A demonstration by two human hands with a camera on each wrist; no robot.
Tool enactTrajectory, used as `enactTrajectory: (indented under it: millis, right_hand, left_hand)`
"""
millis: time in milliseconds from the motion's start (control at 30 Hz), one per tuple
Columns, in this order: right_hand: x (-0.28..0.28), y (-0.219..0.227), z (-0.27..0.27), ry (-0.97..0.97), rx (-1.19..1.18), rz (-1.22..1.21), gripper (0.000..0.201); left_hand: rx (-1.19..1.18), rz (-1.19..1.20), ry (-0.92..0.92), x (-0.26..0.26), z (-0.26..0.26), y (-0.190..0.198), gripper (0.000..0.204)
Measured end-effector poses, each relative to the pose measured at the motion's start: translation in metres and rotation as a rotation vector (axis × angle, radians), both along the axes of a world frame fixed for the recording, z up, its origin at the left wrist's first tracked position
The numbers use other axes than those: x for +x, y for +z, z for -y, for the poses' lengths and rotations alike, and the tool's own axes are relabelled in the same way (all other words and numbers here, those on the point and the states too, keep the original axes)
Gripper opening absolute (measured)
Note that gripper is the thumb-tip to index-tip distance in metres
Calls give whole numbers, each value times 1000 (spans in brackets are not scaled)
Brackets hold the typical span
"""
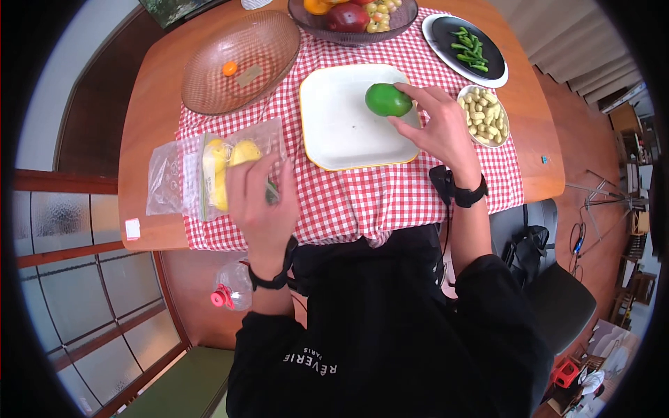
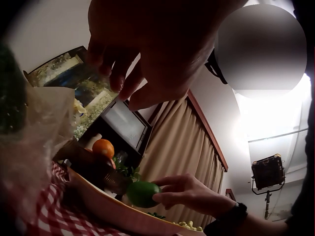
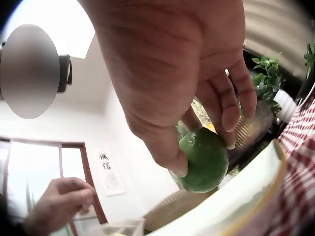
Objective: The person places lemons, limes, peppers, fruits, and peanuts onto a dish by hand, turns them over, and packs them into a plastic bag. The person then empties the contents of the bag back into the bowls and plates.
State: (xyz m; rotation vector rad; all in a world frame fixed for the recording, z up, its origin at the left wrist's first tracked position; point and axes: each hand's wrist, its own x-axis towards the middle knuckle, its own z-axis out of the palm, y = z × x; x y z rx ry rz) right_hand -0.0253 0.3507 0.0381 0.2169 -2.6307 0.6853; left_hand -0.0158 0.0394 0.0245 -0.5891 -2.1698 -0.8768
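Observation:
My right hand [image 1: 440,127] pinches a green lime [image 1: 388,100] between thumb and fingertips, over the right half of a white rectangular tray [image 1: 334,132] with a yellow rim. In the right wrist view the lime [image 3: 204,162] shows its glossy round side below the thumb. My left hand [image 1: 263,202] is blurred above a clear zip bag [image 1: 268,136] holding yellow fruits [image 1: 244,150]. In the left wrist view, the left hand's [image 2: 147,59] fingers hang loosely bent with nothing between them. A dark green thing [image 1: 272,192] shows partly behind this hand, mostly hidden.
A brownish clear bowl [image 1: 202,76] at far left holds a small orange fruit [image 1: 229,68] and a tan card. Behind the tray stands a fruit bowl [image 1: 355,36]. At right are a plate of green peppers [image 1: 470,49] and a bowl of peanuts [image 1: 484,115].

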Motion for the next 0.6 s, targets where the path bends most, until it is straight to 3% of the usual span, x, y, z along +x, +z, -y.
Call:
enactTrajectory:
  millis: [67,200,333,433,533,567,600]
  right_hand:
    - [0,0,3,-24,-104,-208,52]
    - [7,3,13,-108,-221,-332,53]
    - [4,-9,10,-63,6,-104,52]
    - [5,1,13,-176,-303,-361,52]
    - [0,-11,17,-116,-409,-424,51]
    - [3,-9,22,-115,-315,-222,51]
    - [2,-14,21,-112,-113,-170,52]
  left_hand:
    - [-78,91,141,7,16,-6,31]
    - [-141,192,214,23,23,-14,27]
    - [-199,200,227,28,32,-33,22]
    - [-119,211,188,32,34,-38,18]
    - [-55,146,155,29,29,-37,15]
    - [-27,123,151,29,28,-38,15]
    - [-2,101,149,28,28,-37,14]
